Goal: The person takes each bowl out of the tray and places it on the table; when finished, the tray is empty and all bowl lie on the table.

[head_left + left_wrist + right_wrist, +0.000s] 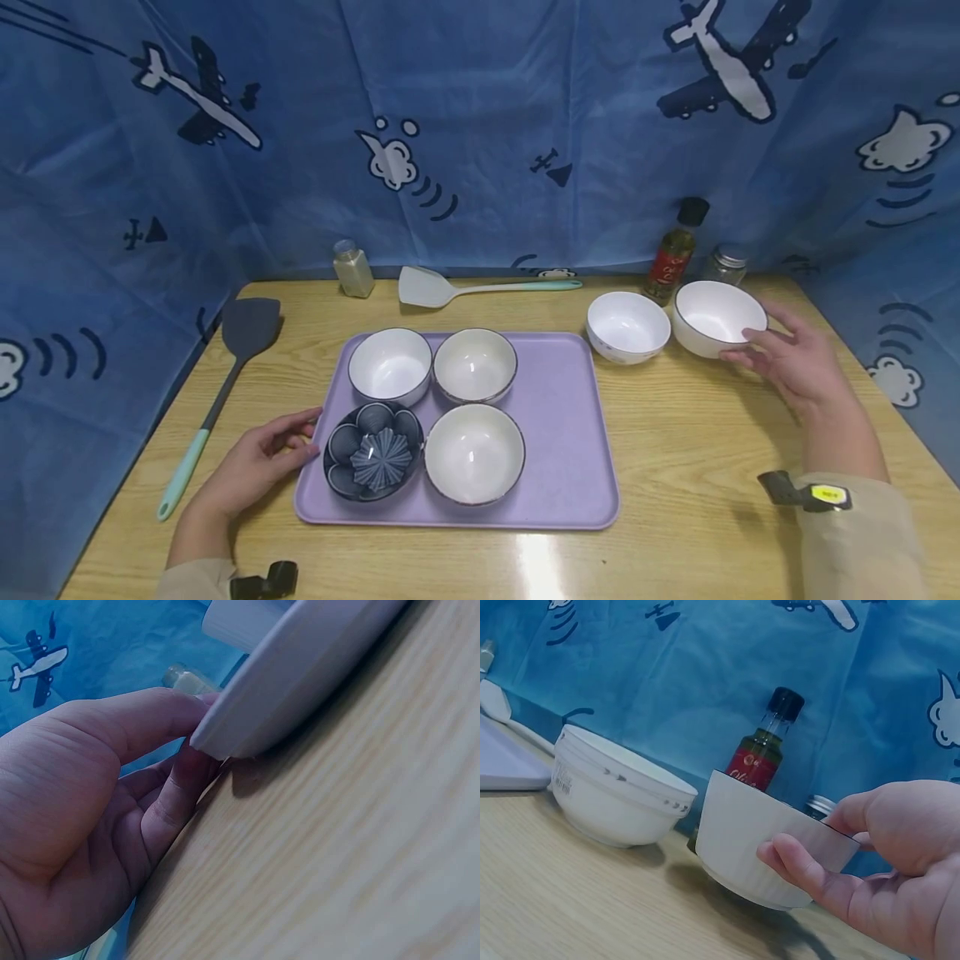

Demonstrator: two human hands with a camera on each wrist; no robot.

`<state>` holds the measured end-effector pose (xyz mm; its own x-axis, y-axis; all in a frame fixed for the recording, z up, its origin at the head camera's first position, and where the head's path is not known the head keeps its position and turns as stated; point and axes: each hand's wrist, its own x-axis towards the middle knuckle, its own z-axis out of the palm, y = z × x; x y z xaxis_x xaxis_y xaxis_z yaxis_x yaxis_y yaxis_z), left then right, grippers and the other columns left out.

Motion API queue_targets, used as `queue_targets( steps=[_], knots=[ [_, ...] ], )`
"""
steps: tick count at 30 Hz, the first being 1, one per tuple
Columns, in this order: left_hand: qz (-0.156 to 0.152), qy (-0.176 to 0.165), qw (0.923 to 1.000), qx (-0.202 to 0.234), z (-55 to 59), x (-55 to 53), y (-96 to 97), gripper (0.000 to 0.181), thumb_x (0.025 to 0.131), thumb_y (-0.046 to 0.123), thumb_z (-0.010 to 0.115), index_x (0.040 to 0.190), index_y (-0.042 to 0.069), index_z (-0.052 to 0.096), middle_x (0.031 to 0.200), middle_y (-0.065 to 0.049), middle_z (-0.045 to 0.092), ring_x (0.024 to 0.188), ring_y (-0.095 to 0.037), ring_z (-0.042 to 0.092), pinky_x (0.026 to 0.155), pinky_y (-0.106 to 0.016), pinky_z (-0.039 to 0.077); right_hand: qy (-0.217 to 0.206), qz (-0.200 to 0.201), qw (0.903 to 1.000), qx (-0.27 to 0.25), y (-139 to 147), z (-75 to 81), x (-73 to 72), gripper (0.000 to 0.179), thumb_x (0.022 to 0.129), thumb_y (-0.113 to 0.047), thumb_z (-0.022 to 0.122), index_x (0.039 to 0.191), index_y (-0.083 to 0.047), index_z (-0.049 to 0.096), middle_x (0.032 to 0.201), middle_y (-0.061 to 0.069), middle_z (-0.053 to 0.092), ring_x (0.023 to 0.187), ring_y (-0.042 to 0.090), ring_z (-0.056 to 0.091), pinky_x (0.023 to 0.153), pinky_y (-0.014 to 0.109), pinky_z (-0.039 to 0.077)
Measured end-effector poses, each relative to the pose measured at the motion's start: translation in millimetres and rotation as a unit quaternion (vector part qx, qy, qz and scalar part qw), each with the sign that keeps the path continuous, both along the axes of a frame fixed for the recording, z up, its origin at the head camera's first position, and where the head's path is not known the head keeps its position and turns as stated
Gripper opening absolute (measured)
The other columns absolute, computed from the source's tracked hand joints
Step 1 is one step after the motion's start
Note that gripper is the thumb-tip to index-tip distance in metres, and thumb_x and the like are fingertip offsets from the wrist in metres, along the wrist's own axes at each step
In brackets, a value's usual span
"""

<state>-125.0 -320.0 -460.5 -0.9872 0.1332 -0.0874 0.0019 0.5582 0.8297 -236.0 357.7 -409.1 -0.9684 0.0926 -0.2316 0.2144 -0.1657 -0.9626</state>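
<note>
My right hand (806, 362) grips the right side of a white bowl with a thin dark rim (718, 321), fingers (799, 862) against its outer wall. In the right wrist view the bowl tilts, with a shadow on the table beneath. Just left of it is a white bowl with small printed marks (628, 327). My left hand (258, 458) pinches the left edge of a lilac tray (566, 425). On the tray's left and middle stand a white dark-rimmed bowl (390, 364), a dark blue petal-patterned bowl (373, 450) and two cream bowls, one behind (476, 365), one in front (475, 454).
Behind the right-hand bowls stand a red-labelled bottle (670, 258) and a metal-lidded jar (725, 265). A pale spatula (431, 288) and a small shaker jar (352, 271) are along the back. A dark turner (240, 342) lies at left. Blue printed cloth (480, 150) hangs behind the table.
</note>
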Motion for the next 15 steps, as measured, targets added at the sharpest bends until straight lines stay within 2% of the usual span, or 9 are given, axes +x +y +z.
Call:
queue_targets(
  steps=[5, 6, 15],
  knots=[
    [0.001, -0.002, 1.0000, -0.001, -0.3, 0.0, -0.2, 0.056, 0.095, 0.026, 0.070, 0.145, 0.009, 0.052, 0.116, -0.013, 0.062, 0.090, -0.007, 0.061, 0.080, -0.019, 0.049, -0.003, 0.011, 0.9999, -0.004, 1.0, -5.1, -1.2, 0.089, 0.095, -0.010, 0.067, 0.162, -0.022, 0.010, 0.156, 0.034, 0.004, 0.079, 0.017, 0.075, 0.070, 0.026, 0.059],
    [0.002, -0.004, 1.0000, -0.002, -0.1, 0.1, -0.2, 0.056, 0.095, 0.026, 0.070, 0.145, 0.009, 0.052, 0.116, -0.013, 0.062, 0.090, -0.007, 0.060, 0.080, -0.019, 0.049, -0.007, 0.011, 0.9999, -0.003, 0.6, -5.6, -1.6, 0.089, 0.095, -0.010, 0.067, 0.162, -0.023, 0.009, 0.158, 0.033, 0.000, 0.080, 0.017, 0.074, 0.071, 0.027, 0.059],
    [0.008, -0.009, 0.9999, -0.008, 1.2, 0.5, -0.2, 0.056, 0.094, 0.028, 0.070, 0.145, 0.012, 0.051, 0.117, -0.011, 0.062, 0.091, -0.008, 0.060, 0.080, -0.018, 0.048, -0.010, 0.022, 0.9996, 0.011, -2.4, -8.7, -2.8, 0.085, 0.098, -0.011, 0.062, 0.162, -0.022, 0.008, 0.160, 0.032, -0.005, 0.082, 0.015, 0.074, 0.074, 0.028, 0.060]
  ],
)
